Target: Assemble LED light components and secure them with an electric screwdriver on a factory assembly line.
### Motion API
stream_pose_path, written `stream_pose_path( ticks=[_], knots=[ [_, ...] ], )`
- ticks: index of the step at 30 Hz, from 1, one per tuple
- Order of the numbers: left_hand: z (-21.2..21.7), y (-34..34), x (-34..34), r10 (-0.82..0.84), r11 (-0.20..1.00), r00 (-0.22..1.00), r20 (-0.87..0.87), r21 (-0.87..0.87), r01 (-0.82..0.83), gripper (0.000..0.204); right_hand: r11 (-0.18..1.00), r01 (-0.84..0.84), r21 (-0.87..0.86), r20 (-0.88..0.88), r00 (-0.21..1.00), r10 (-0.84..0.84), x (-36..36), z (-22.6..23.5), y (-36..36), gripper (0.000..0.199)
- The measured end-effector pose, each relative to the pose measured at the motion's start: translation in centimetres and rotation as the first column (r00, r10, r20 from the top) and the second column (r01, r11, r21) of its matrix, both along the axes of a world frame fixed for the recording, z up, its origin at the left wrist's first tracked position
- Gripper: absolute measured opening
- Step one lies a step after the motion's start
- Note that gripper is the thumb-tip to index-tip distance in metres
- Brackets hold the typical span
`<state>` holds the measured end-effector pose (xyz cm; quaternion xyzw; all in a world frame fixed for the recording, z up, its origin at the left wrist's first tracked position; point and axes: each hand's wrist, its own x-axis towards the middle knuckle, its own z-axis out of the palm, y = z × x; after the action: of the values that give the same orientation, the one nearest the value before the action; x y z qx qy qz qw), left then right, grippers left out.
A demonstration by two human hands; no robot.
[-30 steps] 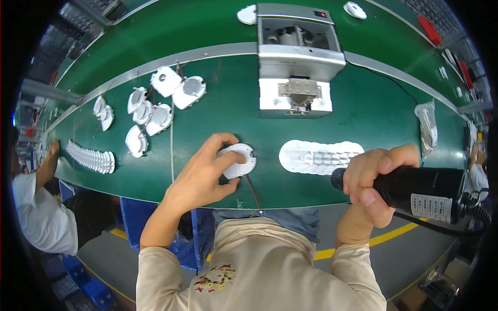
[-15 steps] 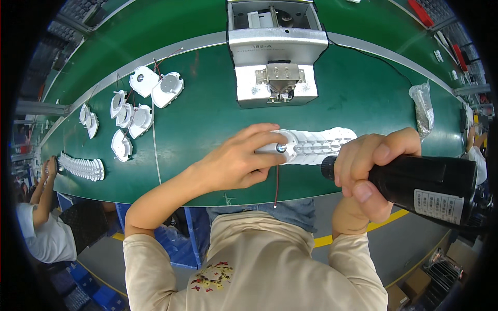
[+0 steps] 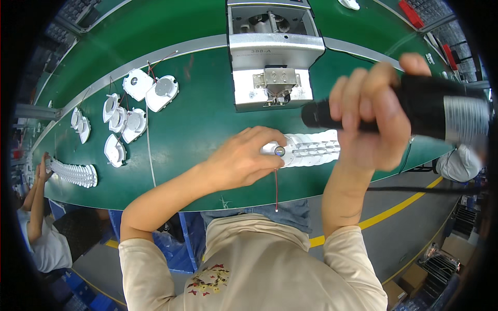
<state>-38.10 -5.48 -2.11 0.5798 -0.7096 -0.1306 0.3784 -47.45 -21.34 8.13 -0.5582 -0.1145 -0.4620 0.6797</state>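
My left hand (image 3: 248, 156) is closed round the left end of a row of white plastic parts on the green bench. Its fingers and thumb grip a white plastic housing (image 3: 270, 148) with a small round shiny piece in it, and a thin red wire (image 3: 276, 189) hangs toward the bench's near edge. The stacked white parts (image 3: 316, 147) run off to the right, overlapping one another. Raised above their right end, my right hand (image 3: 371, 114) wraps round a black electric screwdriver (image 3: 425, 106); its tip end points left. Both tool and hand are blurred by motion.
A silver screw feeder (image 3: 275, 62) stands at the far middle. Several white housings with wires (image 3: 136, 124) lie at the left. Beyond them is a curved stack of white parts (image 3: 75, 173), near another person's arms (image 3: 39, 194). A cable (image 3: 420, 189) trails at the right.
My right hand has lifted the electric screwdriver up and away from the bench, over the row's right end. My left hand keeps its grip on the housing. The view has shifted slightly.
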Motion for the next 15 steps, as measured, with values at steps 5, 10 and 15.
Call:
stream_pose_path(
  ticks=[5, 10, 15],
  knots=[
    [0.4, 2.1, 0.3, 0.065, 0.998, 0.998, -0.011, 0.018, -0.065, 0.015, 0.999, 0.048, -0.012, -0.035, 0.998, -0.048, 3.3, 0.9, -0.3, 0.041],
    [0.1, 2.5, 0.3, 0.092, 0.996, 0.994, -0.054, -0.004, -0.093, 0.015, 0.996, 0.066, -0.061, -0.139, 0.988, -0.074, 5.0, 0.4, -0.7, 0.035],
    [-0.4, 2.9, 0.1, 0.121, 0.991, 0.989, -0.082, -0.041, -0.124, 0.016, 0.992, -0.026, -0.12, -0.254, 0.967, -0.005, 6.1, 0.9, -0.2, 0.034]
  ],
)
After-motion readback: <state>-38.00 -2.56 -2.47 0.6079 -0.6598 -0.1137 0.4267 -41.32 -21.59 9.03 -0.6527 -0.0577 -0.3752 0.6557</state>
